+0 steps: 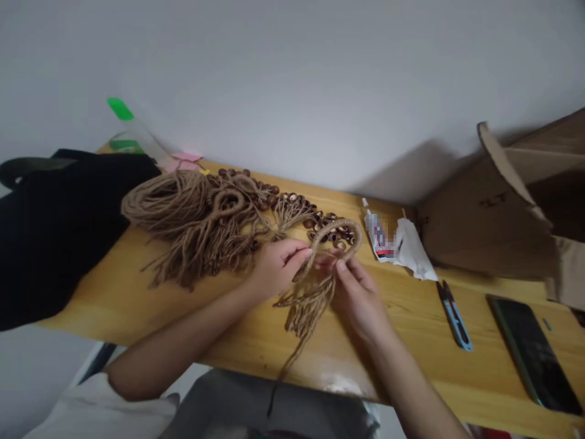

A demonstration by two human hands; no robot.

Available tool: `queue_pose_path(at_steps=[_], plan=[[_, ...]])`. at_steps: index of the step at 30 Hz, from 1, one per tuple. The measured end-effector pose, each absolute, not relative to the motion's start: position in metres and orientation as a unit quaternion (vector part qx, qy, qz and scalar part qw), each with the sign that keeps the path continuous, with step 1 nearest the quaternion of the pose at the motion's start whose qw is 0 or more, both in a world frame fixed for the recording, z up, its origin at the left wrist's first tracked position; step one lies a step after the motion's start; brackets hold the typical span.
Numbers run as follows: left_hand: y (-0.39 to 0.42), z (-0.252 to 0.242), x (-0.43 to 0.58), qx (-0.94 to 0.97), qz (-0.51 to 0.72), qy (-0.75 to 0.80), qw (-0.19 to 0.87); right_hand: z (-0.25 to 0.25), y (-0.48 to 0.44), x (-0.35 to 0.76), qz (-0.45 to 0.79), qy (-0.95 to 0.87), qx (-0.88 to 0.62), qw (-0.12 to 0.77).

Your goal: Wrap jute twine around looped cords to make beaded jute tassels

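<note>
Jute-brown twine wraps a small ring with a loose fringe of cords hanging from it [336, 235], and this twine-wrapped ring sits just above the pale yellow wooden worktop [237, 341], held between both hands near the middle of the view. The left hand [274, 268] closes on the ring's left lower edge, thumb and forefinger pressed together on the twine where the fringe begins. The right hand [359, 299] meets it from the other side, its fingers [340, 268] pinching the ring's lower rim and the top of the cords. The fringe [306, 305] droops between the 2 wrists and trails over the near edge of the worktop.

The piece looks light and mostly soft: the ring seems stiff enough to keep its curve, while the cords are limp, rough and likely to fray or tangle rather than slip. The wrapped rim looks like the surest place to hold it, since pulling on single strands would probably loosen them.

Behind the hands lies a heap of similar brown twine tassels and rings [192, 219] with dark wooden beads [292, 204] scattered along it. To the right are a small white glue tube [377, 235], crumpled white paper [411, 250], blue-handled thread snips [454, 317], a dark phone [532, 350] and an open brown cardboard box [503, 207]. A black bag [55, 225] rests at the left end.
</note>
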State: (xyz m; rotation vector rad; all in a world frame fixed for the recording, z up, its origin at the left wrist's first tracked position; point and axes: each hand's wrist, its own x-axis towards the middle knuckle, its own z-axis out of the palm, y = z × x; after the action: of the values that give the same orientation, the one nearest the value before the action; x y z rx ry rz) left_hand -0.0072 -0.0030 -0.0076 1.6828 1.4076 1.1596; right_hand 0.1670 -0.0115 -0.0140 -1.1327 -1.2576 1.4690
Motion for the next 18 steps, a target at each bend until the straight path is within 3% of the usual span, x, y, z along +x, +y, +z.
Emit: queue_pose_path(at_steps=[7,11,13,15,18], plan=[[-0.001,-0.004,-0.004,0.585,0.400,0.493,0.504,-0.009,-0.012,0.167,0.661,-0.453,-0.419,0.427],[0.002,0.001,-0.006,0.612,0.353,0.460,0.537,-0.013,-0.008,0.174,0.638,-0.503,-0.428,0.395],[0.002,0.002,-0.006,0.628,0.338,0.461,0.528,-0.013,-0.007,0.177,0.539,-0.562,-0.476,0.409],[0.001,0.003,-0.007,0.652,0.322,0.464,0.506,-0.006,-0.005,0.181,0.334,-0.648,-0.534,0.429],[-0.002,0.006,-0.008,0.700,0.290,0.451,0.471,0.015,0.001,0.190,0.058,-0.785,-0.522,0.330]])
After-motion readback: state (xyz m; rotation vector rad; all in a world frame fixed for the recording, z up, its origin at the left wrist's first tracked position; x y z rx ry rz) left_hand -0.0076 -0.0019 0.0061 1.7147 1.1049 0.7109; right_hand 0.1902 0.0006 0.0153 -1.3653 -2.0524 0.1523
